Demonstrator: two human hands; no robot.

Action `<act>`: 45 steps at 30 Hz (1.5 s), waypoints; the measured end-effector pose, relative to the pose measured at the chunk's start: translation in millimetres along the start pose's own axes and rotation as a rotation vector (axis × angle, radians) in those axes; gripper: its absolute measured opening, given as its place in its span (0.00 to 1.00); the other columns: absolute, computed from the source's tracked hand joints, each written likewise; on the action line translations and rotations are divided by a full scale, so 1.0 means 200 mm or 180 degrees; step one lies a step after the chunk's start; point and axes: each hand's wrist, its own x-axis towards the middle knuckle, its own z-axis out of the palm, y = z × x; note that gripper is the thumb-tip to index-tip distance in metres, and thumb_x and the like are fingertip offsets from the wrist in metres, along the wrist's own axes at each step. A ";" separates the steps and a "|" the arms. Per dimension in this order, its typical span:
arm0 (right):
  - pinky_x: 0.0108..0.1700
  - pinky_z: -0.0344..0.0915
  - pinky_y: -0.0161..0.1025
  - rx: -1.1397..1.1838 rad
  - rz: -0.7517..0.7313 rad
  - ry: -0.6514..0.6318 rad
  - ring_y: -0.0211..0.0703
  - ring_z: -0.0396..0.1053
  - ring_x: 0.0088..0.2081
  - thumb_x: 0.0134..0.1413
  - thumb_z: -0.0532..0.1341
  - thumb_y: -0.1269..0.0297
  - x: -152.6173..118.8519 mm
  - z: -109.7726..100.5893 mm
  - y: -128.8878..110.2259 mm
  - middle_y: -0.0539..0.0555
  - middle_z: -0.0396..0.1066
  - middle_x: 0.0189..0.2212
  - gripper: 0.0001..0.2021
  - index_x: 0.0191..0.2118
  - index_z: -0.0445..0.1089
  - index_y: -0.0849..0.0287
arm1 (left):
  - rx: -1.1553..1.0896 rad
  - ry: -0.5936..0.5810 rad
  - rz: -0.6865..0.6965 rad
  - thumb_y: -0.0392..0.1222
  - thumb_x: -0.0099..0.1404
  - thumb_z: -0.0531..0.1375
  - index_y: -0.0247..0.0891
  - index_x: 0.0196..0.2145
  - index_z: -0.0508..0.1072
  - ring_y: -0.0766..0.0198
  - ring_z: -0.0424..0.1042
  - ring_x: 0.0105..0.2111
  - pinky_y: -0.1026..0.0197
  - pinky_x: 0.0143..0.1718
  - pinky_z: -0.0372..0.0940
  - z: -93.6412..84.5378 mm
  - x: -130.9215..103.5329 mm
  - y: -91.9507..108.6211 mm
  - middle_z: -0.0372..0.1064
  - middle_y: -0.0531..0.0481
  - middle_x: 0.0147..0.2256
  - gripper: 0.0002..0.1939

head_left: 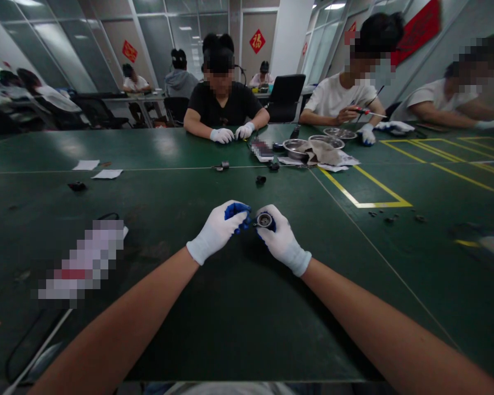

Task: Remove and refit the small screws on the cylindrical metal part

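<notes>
Both my hands wear white gloves with blue palms and hang over the green table, close together. My right hand (278, 233) is closed around a small round metal part (264, 220), whose open, hollow face points up toward me. Just left of it, my left hand (224, 225) has its fingers curled in toward the thumb. Whatever sits between those fingertips, if anything, is too small and dark to make out. A small gap separates the left fingertips from the round part. Beyond my hands lie a small black part (260, 180) and a small metal part with a cylinder (222, 165).
The green table (214, 329) carries a blurred-out pack (84, 260) with a cord at left. Metal bowls (295, 148) and a grey cloth (324, 153) lie at the back right, near yellow tape (379, 205). Small loose bits (389, 219) lie at right. Co-workers sit opposite.
</notes>
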 end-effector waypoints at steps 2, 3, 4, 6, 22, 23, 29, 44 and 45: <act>0.40 0.67 0.44 -0.0016 0.0013 -0.0061 0.47 0.69 0.36 0.43 0.59 0.66 0.00 0.00 0.00 0.51 0.69 0.32 0.07 0.33 0.67 0.53 | 0.0083 0.0075 -0.0040 0.41 0.67 0.65 0.36 0.43 0.78 0.62 0.78 0.35 0.61 0.37 0.73 0.00 0.01 -0.01 0.79 0.48 0.37 0.08; 0.41 0.67 0.44 -0.0030 0.0023 -0.0078 0.48 0.70 0.36 0.43 0.59 0.66 0.00 0.00 0.00 0.51 0.70 0.33 0.07 0.33 0.67 0.53 | 0.0092 0.0105 -0.0098 0.41 0.68 0.65 0.36 0.42 0.78 0.63 0.78 0.35 0.62 0.36 0.73 -0.01 0.02 -0.02 0.79 0.48 0.36 0.07; 0.41 0.67 0.45 -0.0042 0.0033 -0.0083 0.48 0.70 0.37 0.43 0.59 0.66 0.00 0.00 0.00 0.51 0.70 0.33 0.07 0.33 0.67 0.53 | 0.0061 0.0140 -0.0182 0.41 0.68 0.65 0.36 0.41 0.78 0.63 0.78 0.34 0.62 0.35 0.73 -0.01 0.03 -0.02 0.79 0.47 0.36 0.07; 0.41 0.67 0.45 -0.0049 0.0056 -0.0063 0.48 0.71 0.37 0.43 0.59 0.66 0.00 0.00 0.01 0.51 0.70 0.33 0.07 0.33 0.68 0.53 | -0.0135 0.0209 -0.0402 0.41 0.71 0.62 0.35 0.41 0.77 0.63 0.79 0.34 0.63 0.34 0.73 -0.02 0.06 -0.04 0.80 0.45 0.37 0.07; 0.41 0.68 0.45 -0.0036 0.0115 -0.0036 0.48 0.72 0.37 0.44 0.59 0.66 0.00 0.00 0.02 0.51 0.71 0.33 0.08 0.34 0.69 0.53 | -0.0737 0.0177 -0.0509 0.29 0.63 0.68 0.34 0.44 0.79 0.61 0.81 0.37 0.56 0.42 0.77 -0.03 0.04 -0.04 0.81 0.44 0.40 0.11; 0.42 0.68 0.45 -0.0031 0.0111 -0.0047 0.48 0.72 0.37 0.44 0.59 0.66 0.00 0.00 0.02 0.50 0.71 0.33 0.08 0.34 0.69 0.53 | -0.0679 0.0162 -0.0478 0.31 0.63 0.68 0.34 0.44 0.79 0.61 0.81 0.37 0.57 0.41 0.77 -0.03 0.04 -0.04 0.81 0.44 0.40 0.11; 0.43 0.69 0.46 -0.0017 0.0095 -0.0081 0.48 0.72 0.37 0.43 0.59 0.67 0.00 0.00 0.02 0.50 0.72 0.33 0.09 0.34 0.69 0.53 | -0.0258 0.0045 -0.0256 0.43 0.68 0.69 0.35 0.43 0.78 0.62 0.79 0.34 0.60 0.37 0.74 -0.04 0.03 -0.04 0.79 0.45 0.37 0.11; 0.38 0.66 0.43 -0.0033 -0.0058 -0.0209 0.46 0.67 0.34 0.42 0.58 0.67 0.01 -0.01 0.00 0.50 0.69 0.32 0.08 0.33 0.68 0.53 | -0.0263 -0.0180 0.0030 0.39 0.62 0.71 0.35 0.48 0.79 0.58 0.78 0.41 0.53 0.45 0.75 -0.04 0.01 0.01 0.80 0.43 0.44 0.16; 0.38 0.66 0.43 -0.0024 -0.0094 -0.0239 0.46 0.67 0.34 0.42 0.58 0.67 0.01 -0.01 -0.01 0.50 0.69 0.32 0.08 0.33 0.68 0.53 | -0.0134 -0.0178 0.0132 0.39 0.62 0.70 0.34 0.47 0.79 0.58 0.78 0.40 0.53 0.45 0.75 -0.04 0.00 0.03 0.80 0.43 0.43 0.15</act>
